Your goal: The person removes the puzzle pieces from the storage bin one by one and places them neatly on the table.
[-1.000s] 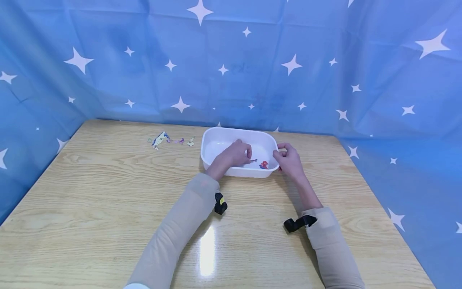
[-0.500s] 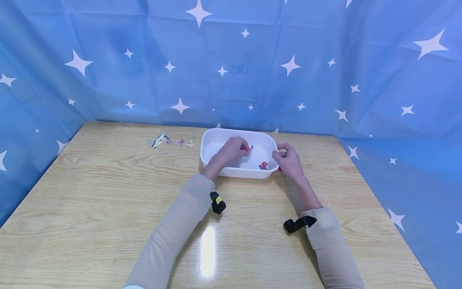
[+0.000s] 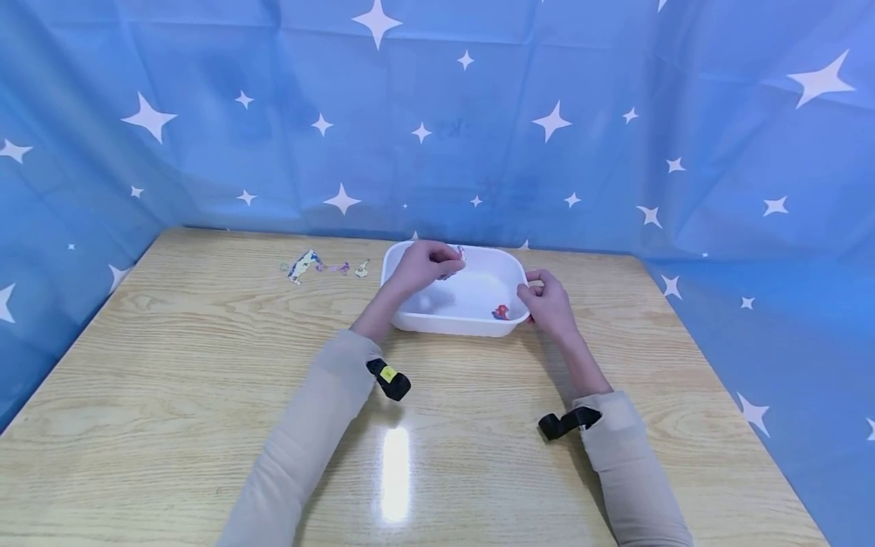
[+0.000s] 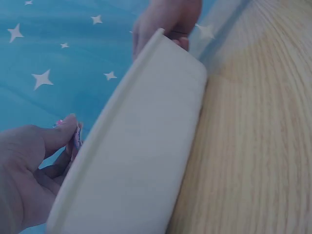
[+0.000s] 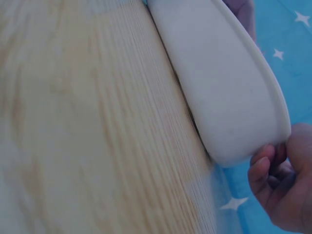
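Observation:
My left hand (image 3: 422,267) is over the left back part of a white plastic basin (image 3: 451,327). Between thumb and fingers it pinches a small flat colourful cutout (image 4: 77,138), pink, white and blue, perhaps a sticker; its shape is partly covered by the fingers. At the basin's right end, my right hand (image 3: 549,305) grips the rim, thumb on the edge and fingers curled below. A red and blue cutout (image 3: 500,312) lies inside, in the front right corner.
Left of the basin, several flat cutouts lie in a row on the wooden table (image 3: 205,365), among them a large pale and blue one (image 3: 303,265), a purple one (image 3: 344,268) and a pale one (image 3: 361,268). A blue starry curtain (image 3: 437,190) hangs behind.
My left hand has lifted the cutout off the basin floor and moved it left and back, toward the far rim. The right hand keeps its grip on the rim.

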`<state>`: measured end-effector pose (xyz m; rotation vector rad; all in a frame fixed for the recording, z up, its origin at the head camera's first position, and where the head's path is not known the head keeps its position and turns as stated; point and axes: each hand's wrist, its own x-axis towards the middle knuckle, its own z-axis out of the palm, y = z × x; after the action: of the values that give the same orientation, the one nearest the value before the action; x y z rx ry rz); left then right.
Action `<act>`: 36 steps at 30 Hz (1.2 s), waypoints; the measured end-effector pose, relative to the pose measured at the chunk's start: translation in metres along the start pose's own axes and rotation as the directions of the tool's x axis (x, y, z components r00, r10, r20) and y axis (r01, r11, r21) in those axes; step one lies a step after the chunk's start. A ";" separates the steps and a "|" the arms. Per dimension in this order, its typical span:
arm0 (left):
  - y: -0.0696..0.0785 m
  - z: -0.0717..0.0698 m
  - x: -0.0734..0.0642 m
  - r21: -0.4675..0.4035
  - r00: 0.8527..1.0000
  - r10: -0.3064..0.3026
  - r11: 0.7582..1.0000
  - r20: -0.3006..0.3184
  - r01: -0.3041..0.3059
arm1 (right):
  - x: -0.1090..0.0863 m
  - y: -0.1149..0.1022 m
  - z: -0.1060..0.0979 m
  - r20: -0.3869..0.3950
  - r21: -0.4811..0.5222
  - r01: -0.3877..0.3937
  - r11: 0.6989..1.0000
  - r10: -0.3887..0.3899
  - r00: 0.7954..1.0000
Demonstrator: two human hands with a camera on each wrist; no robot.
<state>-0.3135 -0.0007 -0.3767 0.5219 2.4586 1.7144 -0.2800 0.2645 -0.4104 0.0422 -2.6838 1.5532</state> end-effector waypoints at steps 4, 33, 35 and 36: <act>0.003 -0.012 -0.007 -0.073 1.000 -0.018 0.997 -0.024 0.016 | 0.000 0.000 0.000 0.002 0.001 -0.002 1.000 0.002 1.000; -0.035 -0.107 -0.063 0.124 0.989 -0.110 0.985 -0.097 0.122 | 0.000 -0.001 0.000 -0.002 -0.001 -0.010 1.000 0.010 1.000; -0.044 -0.106 -0.064 0.177 0.989 -0.122 0.975 -0.087 0.136 | 0.000 0.000 0.000 -0.006 -0.006 -0.011 1.000 0.011 1.000; -0.048 -0.105 -0.064 0.198 0.989 -0.127 0.970 -0.080 0.141 | 0.000 0.000 0.000 -0.007 -0.010 -0.012 1.000 0.012 1.000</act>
<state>-0.2928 -0.1308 -0.3903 0.3117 2.6650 1.4627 -0.2799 0.2641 -0.4102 0.0201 -2.6913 1.5405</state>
